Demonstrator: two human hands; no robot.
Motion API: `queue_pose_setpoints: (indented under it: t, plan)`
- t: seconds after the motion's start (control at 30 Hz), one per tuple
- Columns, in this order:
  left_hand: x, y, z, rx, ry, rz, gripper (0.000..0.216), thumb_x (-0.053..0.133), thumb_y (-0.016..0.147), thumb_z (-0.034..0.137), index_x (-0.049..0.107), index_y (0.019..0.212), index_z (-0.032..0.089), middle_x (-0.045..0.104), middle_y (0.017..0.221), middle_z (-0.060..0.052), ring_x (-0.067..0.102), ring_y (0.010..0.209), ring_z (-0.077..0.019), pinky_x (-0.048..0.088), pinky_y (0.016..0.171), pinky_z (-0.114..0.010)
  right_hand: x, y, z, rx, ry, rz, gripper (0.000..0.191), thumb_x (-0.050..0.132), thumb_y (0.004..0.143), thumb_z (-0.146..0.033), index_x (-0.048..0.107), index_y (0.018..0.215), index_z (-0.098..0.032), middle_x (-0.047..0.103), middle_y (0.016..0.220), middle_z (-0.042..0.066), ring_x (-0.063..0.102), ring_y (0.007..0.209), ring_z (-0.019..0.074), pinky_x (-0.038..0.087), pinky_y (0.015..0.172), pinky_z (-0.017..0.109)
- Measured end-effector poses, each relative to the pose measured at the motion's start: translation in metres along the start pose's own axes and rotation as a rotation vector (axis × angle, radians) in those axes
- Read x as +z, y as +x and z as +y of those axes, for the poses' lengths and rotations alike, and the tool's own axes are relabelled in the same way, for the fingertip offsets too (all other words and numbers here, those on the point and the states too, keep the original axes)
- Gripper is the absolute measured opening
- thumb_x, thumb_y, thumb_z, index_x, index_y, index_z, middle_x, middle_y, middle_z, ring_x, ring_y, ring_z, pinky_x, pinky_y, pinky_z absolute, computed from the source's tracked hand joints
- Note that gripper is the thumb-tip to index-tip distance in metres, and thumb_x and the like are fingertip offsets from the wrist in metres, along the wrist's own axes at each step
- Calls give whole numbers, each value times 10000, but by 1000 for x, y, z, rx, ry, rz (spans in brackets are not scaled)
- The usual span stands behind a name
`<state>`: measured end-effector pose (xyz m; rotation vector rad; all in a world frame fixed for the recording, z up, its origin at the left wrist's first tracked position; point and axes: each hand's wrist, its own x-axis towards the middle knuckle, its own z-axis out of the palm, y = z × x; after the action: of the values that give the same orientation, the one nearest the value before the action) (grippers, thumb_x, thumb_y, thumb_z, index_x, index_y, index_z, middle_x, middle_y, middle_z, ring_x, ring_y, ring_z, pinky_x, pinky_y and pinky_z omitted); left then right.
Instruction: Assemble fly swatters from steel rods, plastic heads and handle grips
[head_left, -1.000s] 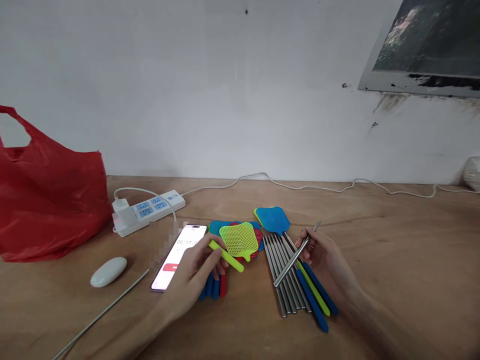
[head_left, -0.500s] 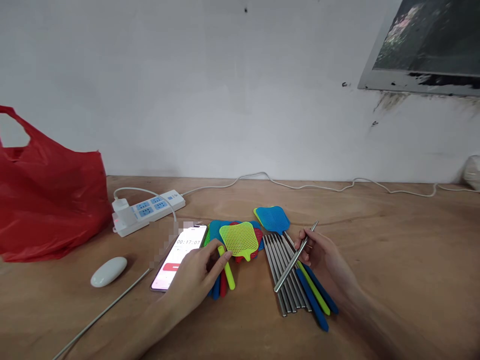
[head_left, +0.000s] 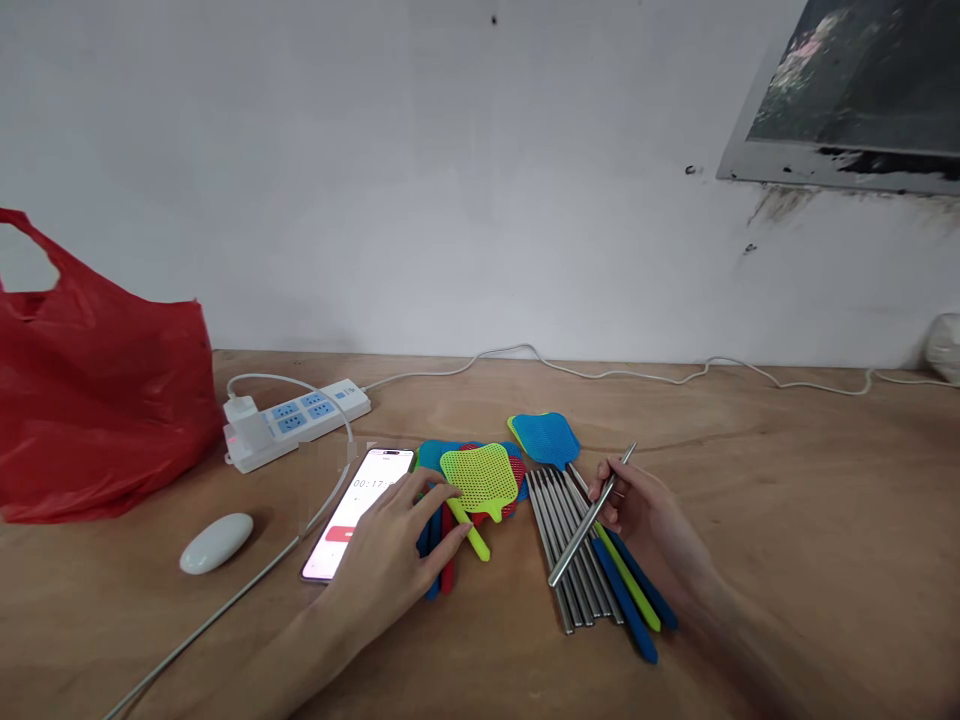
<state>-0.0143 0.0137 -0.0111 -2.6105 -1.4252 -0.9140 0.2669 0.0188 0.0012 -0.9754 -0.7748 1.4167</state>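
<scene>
My left hand (head_left: 394,540) has a loose yellow-green handle (head_left: 478,543) between thumb and fingers, low over the table. Behind it lies a pile of fly swatter heads, with a yellow-green mesh head (head_left: 480,478) on top and red and blue ones beneath. Blue and red handles (head_left: 448,575) show partly under my left hand. In my right hand (head_left: 656,510) a metal rod (head_left: 574,553) is pinched at a slant. Below it several metal rods (head_left: 589,603) lie side by side, next to fly swatters with a blue head (head_left: 547,438) and blue and yellow-green handles.
A lit phone (head_left: 322,560) showing a timer lies left of the handles. Farther left are a white power strip (head_left: 300,428), a white mouse-shaped object (head_left: 217,543) and a red plastic bag (head_left: 112,410). A white cable (head_left: 592,376) runs along the wall.
The yellow-green handle has turned in my left hand, its near end swinging right and away from me. My left fingers have shifted around it. The right hand and its rod stay put.
</scene>
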Motion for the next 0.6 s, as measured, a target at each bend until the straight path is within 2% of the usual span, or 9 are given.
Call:
queue_pose_setpoints:
  t: [0.23,0.4,0.6]
  plan:
    - [1,-2,1,24,-76,-88,259,474,998,358,698,1069,250,596,1240,-102,644,1030,-270,555,816,-395,1,0,-1,9,-10,13,279,781,747,-445,651,713,-200,634,667,6,419,514,104,356,471,224]
    - [1,-1,4,23,-110,-141,243,471,995,348,683,959,237,606,1211,-95,642,1021,-270,549,808,-398,1,-1,-2,1,-17,6,291,779,751,-456,649,710,-199,637,670,6,416,518,101,356,477,227]
    - [-1,0,5,61,-76,-120,200,507,972,309,678,1045,235,614,1189,-103,616,1058,-288,537,866,-431,1,-1,-3,2,-16,-1,306,792,737,-464,649,701,-196,635,667,-1,419,520,96,357,484,219]
